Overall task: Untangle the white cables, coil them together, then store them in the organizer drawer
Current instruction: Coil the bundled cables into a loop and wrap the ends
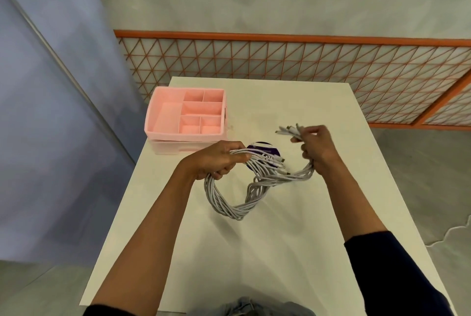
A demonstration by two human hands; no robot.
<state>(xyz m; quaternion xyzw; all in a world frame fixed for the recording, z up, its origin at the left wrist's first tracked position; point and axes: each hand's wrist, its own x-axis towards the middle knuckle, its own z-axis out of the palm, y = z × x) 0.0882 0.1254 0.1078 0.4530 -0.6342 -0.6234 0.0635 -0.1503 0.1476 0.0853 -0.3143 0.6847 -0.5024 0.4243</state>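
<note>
White cables [230, 211] gripped both ends, bundle strung 9-to-3: left hand [216, 160] curled round loop, right hand [316, 148] curled round plug ends. Organizer [150, 122] at 10 o'clock, nearer left hand.

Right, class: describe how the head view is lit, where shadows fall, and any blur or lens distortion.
Head view: soft, even light, no glare on the white table; faint shadow under the white cable bundle; the right hand and the plug ends it grips are motion-blurred, the left hand sharper; wide-angle perspective splays the table edges.
</note>
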